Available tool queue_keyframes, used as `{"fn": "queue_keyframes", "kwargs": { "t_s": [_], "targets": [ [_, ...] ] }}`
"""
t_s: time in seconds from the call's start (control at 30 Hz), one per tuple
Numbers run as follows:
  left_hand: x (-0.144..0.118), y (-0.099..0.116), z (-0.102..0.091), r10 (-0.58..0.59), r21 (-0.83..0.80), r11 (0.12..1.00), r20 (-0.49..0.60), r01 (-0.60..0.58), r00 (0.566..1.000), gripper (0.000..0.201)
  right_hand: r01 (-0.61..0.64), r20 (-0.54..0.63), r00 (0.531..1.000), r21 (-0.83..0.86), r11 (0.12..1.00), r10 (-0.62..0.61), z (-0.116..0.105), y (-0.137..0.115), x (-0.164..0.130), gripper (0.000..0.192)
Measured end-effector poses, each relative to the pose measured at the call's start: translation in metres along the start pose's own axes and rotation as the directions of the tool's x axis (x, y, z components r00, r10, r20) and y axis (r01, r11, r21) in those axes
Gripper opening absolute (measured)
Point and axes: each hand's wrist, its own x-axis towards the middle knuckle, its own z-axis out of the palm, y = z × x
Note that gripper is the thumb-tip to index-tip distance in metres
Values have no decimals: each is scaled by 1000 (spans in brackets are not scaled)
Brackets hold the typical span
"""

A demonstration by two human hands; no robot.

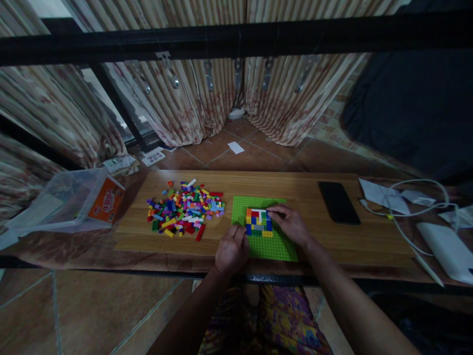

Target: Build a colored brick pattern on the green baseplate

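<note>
The green baseplate (269,241) lies on the wooden board (332,241); the left hand (231,251), loosely curled, presses its near-left edge; the right hand (290,224) pinches at the coloured brick block (259,223) mid-plate; loose bricks (185,209) lie well left.

We see a dim, underexposed scene, with daylight coming only from the window (111,106) at upper left behind the curtains (207,93). The wooden board (314,236) is evenly lit without glare. Wide-angle distortion bends the edges, and the corners are blurred and dark.
</note>
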Motion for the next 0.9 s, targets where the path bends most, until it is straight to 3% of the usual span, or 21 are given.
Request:
{"fn": "queue_keyframes", "kwargs": {
  "t_s": [0.43, 0.9],
  "targets": [
    [0, 0, 0, 2, -16, 1000, 0, -2, 1000, 15, -28, -3, 1000, -16, 999, 28, -1, -7, 1, 24],
    [0, 0, -1, -24, -18, 1000, 50, 25, 998, 15, -111, 141, 982, -131, 985, 129, -12, -19, 22, 16]
  ]
}}
